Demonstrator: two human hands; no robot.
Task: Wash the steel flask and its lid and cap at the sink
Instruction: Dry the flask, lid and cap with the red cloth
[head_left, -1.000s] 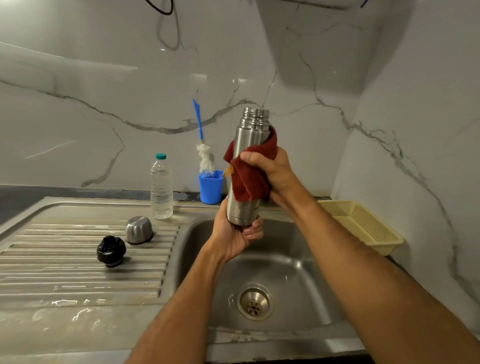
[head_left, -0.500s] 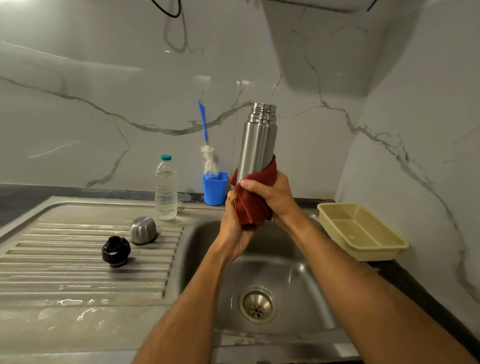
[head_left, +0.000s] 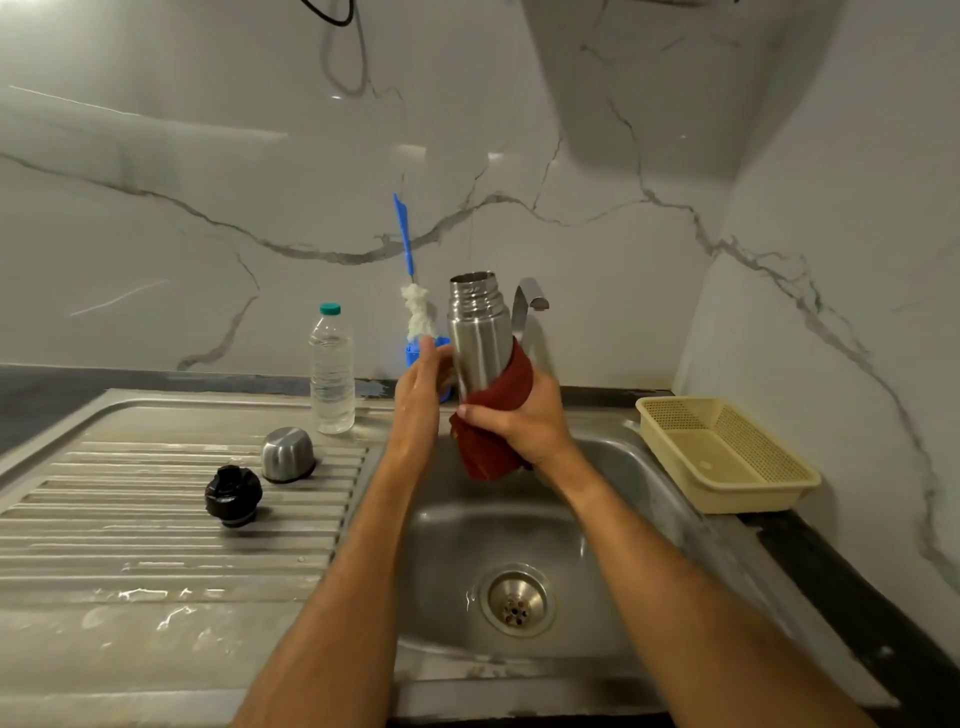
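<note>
Smooth cylindrical steel flask (head_left: 479, 332) in soft red cloth (head_left: 493, 421).

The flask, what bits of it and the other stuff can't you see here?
Head view only:
- Flask bottom: wrapped in the red cloth and right hand.
- Flask inside: its mouth faces away.
- Blue cup: mostly behind the left hand.
- Tap base: behind the flask.
- Water running: cannot tell.
</note>
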